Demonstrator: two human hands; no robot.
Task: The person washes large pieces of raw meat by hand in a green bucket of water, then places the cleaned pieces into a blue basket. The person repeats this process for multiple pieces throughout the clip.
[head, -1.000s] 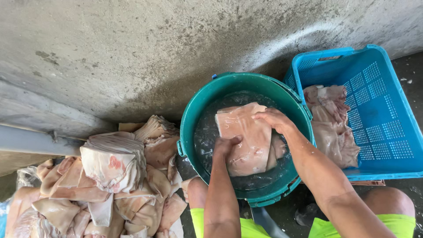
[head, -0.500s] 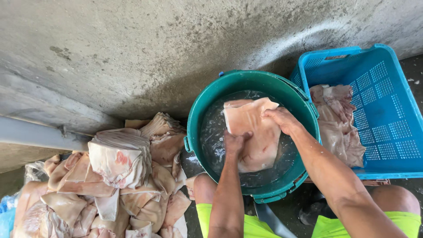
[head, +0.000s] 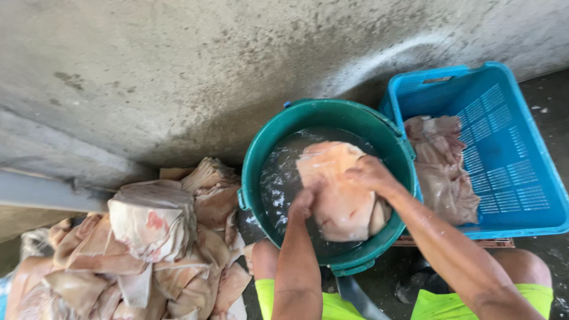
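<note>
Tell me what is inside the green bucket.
The bucket holds dark water and a pale slab of raw meat, gripped by the left hand and right hand. The slab and water hide whatever lies below.

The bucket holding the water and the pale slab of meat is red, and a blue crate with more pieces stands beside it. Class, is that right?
Not quite. The bucket is green, not red, as the head view shows. The rest holds: both hands grip the pale slab of meat in its water, and the blue crate beside it holds more pieces.
</note>
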